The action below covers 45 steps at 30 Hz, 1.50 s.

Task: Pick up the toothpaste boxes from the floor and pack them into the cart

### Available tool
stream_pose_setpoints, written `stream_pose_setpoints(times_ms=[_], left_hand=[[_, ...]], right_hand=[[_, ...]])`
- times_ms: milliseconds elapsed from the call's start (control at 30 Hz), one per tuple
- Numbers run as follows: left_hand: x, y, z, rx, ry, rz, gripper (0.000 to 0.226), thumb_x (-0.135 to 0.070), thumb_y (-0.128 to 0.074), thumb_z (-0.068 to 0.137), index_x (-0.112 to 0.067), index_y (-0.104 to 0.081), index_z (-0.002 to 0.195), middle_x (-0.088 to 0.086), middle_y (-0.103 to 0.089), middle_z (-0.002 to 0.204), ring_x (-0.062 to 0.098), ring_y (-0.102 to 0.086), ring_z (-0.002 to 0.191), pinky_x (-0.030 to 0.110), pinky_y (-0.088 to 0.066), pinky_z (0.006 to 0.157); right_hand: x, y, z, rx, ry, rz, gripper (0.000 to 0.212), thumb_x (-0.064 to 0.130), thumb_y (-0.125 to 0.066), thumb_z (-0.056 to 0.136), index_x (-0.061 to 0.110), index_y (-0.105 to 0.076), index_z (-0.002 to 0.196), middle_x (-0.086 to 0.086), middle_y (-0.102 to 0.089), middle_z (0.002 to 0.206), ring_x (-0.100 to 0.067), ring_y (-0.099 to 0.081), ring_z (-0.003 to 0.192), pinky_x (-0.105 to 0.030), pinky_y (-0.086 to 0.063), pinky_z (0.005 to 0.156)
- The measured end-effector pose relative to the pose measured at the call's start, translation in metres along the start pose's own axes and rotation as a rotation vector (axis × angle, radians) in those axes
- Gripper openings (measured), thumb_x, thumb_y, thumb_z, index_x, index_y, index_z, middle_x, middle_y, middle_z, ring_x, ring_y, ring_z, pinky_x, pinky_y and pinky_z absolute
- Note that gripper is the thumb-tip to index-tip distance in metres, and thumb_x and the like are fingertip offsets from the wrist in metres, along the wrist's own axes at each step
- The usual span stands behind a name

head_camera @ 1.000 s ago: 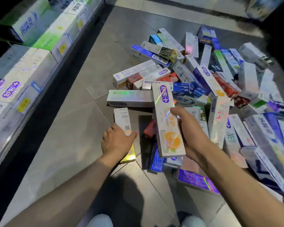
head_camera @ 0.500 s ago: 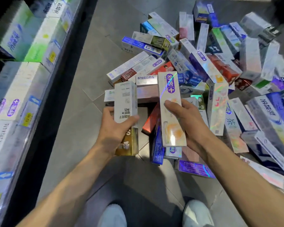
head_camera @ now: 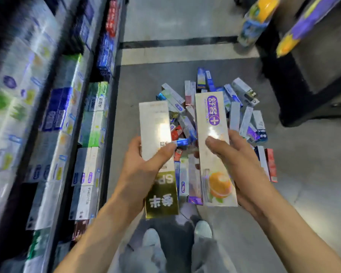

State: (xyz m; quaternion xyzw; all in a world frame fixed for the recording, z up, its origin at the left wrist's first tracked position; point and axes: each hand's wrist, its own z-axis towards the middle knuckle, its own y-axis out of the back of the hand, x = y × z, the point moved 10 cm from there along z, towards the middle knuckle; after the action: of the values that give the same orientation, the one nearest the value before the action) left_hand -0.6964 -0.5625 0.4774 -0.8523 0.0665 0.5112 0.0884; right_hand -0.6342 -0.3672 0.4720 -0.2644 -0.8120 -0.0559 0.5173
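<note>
Left hand [head_camera: 144, 166] grips a long white cardboard toothpaste box with a gold lower end [head_camera: 156, 154]: thumb curled across the front face, remaining fingers hidden behind the box. Box is held lengthwise, gold end toward the person.

Right hand [head_camera: 238, 164] grips a long white holographic toothpaste box with a purple logo and an orange-fruit print [head_camera: 215, 146]: thumb pressed on the front, fingers wrapped round the right edge and back. Orange print sits at the near end. The two held boxes are side by side, close but apart (pile visible through the gap).

Both boxes are lifted off the grey tiled floor [head_camera: 303, 194], above the heap of mixed toothpaste boxes [head_camera: 242, 115] that lies scattered there, blue, white, red and purple cartons overlapping at all angles.

Left side: store shelving stocked with boxed toothpaste [head_camera: 53, 119], heavily motion-blurred. Upper right: a black cart or stand [head_camera: 307, 89] (can't tell which), with blurred purple-yellow packs at its top. Bottom centre: the person's white shoes [head_camera: 203, 229] on the floor, just in front of the pile.
</note>
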Motion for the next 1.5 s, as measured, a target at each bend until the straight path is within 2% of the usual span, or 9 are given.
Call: stream_pose_setpoints(times_ms=[267,367,467,700,933,1067,1167,1333,1500], left_hand=[[-0.197,-0.082,-0.155,0.082,-0.013,0.050,0.053,-0.040,-0.079,0.071,-0.021,-0.067,0.119,0.003,-0.078,0.103,0.027,-0.076,0.091,0.050,-0.059,0.086],[-0.249,-0.108,-0.195,0.119,-0.082,0.040,0.062,-0.040,-0.079,0.066,-0.016,-0.065,0.122,0.007,-0.078,0.102,0.027,-0.076,0.087,0.042,-0.059,0.075],[-0.283,-0.130,-0.223,0.152,-0.132,0.064,0.060,-0.040,-0.078,0.068,-0.018,-0.064,0.122,0.007,-0.077,0.098,0.019,-0.075,0.073,0.028,-0.056,0.058],[-0.330,-0.183,-0.264,0.256,-0.202,0.168,0.057,-0.046,-0.077,0.070,-0.029,-0.060,0.121,0.003,-0.077,0.096,0.020,-0.076,0.069,0.030,-0.057,0.057],[-0.335,-0.234,-0.281,0.506,-0.227,0.297,0.035,-0.048,-0.076,0.078,-0.041,-0.055,0.105,-0.003,-0.076,0.098,0.018,-0.076,0.077,0.032,-0.058,0.066],[-0.326,-0.262,-0.302,0.717,-0.204,0.309,0.032,-0.042,-0.077,0.080,-0.035,-0.062,0.106,-0.003,-0.077,0.088,0.017,-0.075,0.071,0.026,-0.055,0.055],[-0.315,-0.285,-0.331,0.895,-0.189,0.332,0.049,-0.046,-0.080,0.066,-0.027,-0.067,0.109,0.000,-0.078,0.090,0.020,-0.074,0.074,0.032,-0.056,0.061],[-0.268,-0.325,-0.411,1.198,-0.109,0.387,0.069,-0.050,-0.080,0.055,-0.019,-0.066,0.114,0.009,-0.077,0.098,0.028,-0.074,0.081,0.045,-0.060,0.072],[-0.207,-0.342,-0.519,1.473,-0.057,0.475,0.066,-0.047,-0.080,0.055,-0.017,-0.066,0.112,0.003,-0.077,0.085,0.017,-0.070,0.065,0.031,-0.054,0.054]], right_hand=[[0.216,-0.003,-0.157,-0.023,0.102,0.085,0.046,0.028,-0.071,0.077,0.015,-0.062,0.120,-0.016,-0.074,0.110,-0.041,-0.071,0.102,-0.065,-0.052,0.094],[0.267,0.010,-0.199,-0.015,0.126,0.107,0.043,0.024,-0.073,0.081,0.012,-0.060,0.120,-0.023,-0.072,0.107,-0.047,-0.069,0.100,-0.066,-0.053,0.092],[0.308,0.032,-0.235,-0.034,0.162,0.119,0.028,0.013,-0.067,0.092,0.007,-0.060,0.119,-0.030,-0.068,0.108,-0.036,-0.067,0.084,-0.048,-0.057,0.073],[0.358,0.084,-0.293,-0.186,0.256,0.160,0.025,0.012,-0.065,0.093,0.010,-0.061,0.118,-0.022,-0.072,0.102,-0.029,-0.069,0.081,-0.043,-0.059,0.068],[0.356,0.110,-0.348,-0.388,0.346,0.307,0.029,0.012,-0.066,0.092,0.008,-0.060,0.120,-0.023,-0.071,0.102,-0.028,-0.068,0.078,-0.048,-0.059,0.070],[0.331,0.122,-0.397,-0.597,0.384,0.445,0.034,0.011,-0.068,0.089,0.005,-0.059,0.121,-0.023,-0.067,0.096,-0.029,-0.063,0.079,-0.040,-0.059,0.063],[0.310,0.130,-0.446,-0.783,0.444,0.555,0.049,0.014,-0.075,0.080,0.002,-0.057,0.124,-0.026,-0.066,0.103,-0.034,-0.062,0.088,-0.050,-0.054,0.078],[0.263,0.143,-0.558,-1.104,0.524,0.609,0.031,0.011,-0.064,0.093,0.001,-0.058,0.121,-0.019,-0.064,0.090,-0.029,-0.060,0.073,-0.036,-0.055,0.061],[0.193,0.145,-0.672,-1.422,0.591,0.705,0.027,0.011,-0.066,0.090,0.004,-0.060,0.115,-0.019,-0.059,0.087,-0.026,-0.057,0.067,-0.032,-0.052,0.056]])
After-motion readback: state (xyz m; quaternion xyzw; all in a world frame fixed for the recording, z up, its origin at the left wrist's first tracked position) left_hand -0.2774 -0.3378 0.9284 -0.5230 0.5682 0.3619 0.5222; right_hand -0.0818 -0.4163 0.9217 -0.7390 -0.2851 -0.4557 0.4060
